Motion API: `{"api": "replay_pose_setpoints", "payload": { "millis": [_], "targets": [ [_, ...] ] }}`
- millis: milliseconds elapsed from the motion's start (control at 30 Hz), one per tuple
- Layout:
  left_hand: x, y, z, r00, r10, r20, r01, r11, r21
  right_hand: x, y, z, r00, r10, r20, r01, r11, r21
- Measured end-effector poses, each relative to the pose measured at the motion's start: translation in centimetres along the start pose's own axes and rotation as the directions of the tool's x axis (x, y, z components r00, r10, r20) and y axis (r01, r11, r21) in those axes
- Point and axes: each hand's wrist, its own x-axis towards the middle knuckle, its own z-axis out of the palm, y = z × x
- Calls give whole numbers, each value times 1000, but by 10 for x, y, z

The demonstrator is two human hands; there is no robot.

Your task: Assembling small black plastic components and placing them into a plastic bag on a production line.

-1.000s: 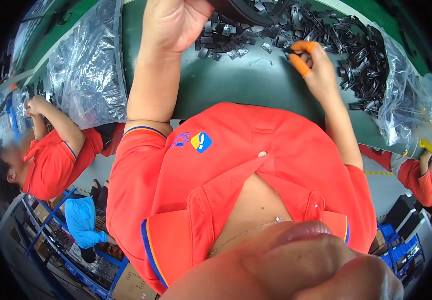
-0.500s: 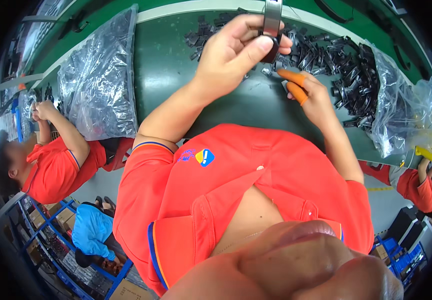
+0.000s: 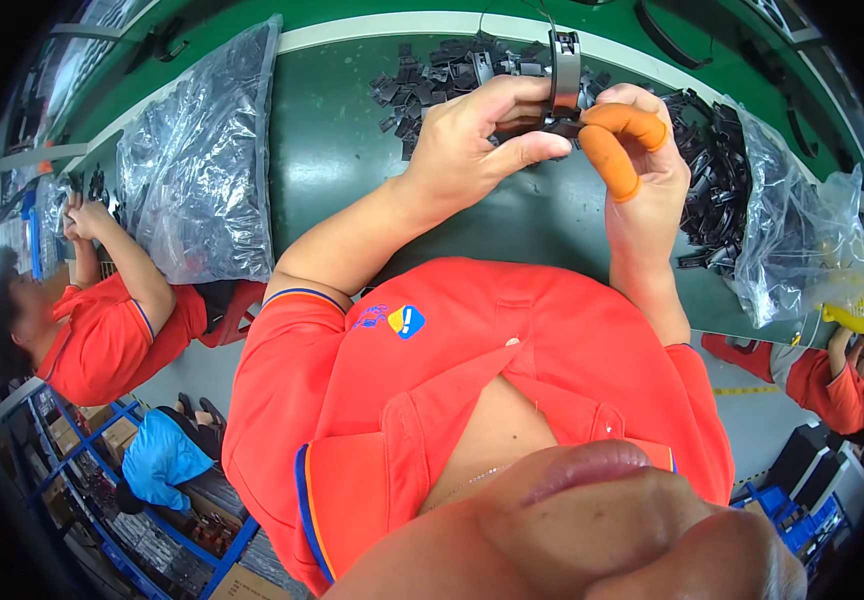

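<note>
A black curved band with a glossy outer face stands upright between my hands, over the green table. My left hand is closed on it, its thumb stretched along the near side of the lower end. My right hand wears orange finger covers on two fingers. Those fingers are bent, and their tips meet at the dark lower end of the band; whatever they pinch there is hidden. Behind my left hand lies a pile of small black plastic pieces.
More black parts are heaped at the right beside a clear plastic bag. A large clear bag lies at the left. A yellow basket is at the far right. Co-workers in red sit on both sides; a person in blue is behind.
My right hand has risen from the table to the lower end of the band. The band and my left hand have come slightly nearer and to the right.
</note>
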Motion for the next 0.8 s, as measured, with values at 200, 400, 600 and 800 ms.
{"api": "replay_pose_setpoints", "payload": {
  "millis": [200, 400, 600, 800],
  "targets": [
    [-3, 2, 1, 997, -32, 65, 33, 999, -20, 5, -4, 7, 999, 43, 7, -44, 995, 93],
    [-6, 1, 1, 964, -56, 260, 21, 990, 136, 4, -2, 4, 940, 287, 184, -329, 903, 276],
    [-12, -7, 16, 986, -87, 142, 101, 991, -92, -6, 1, 6, 990, 102, 92, -100, 995, -23],
    [-15, -11, 22, 992, -66, 105, 83, 981, -175, -15, 2, 8, 997, 72, 31, -71, 997, -21]
  ]
}}
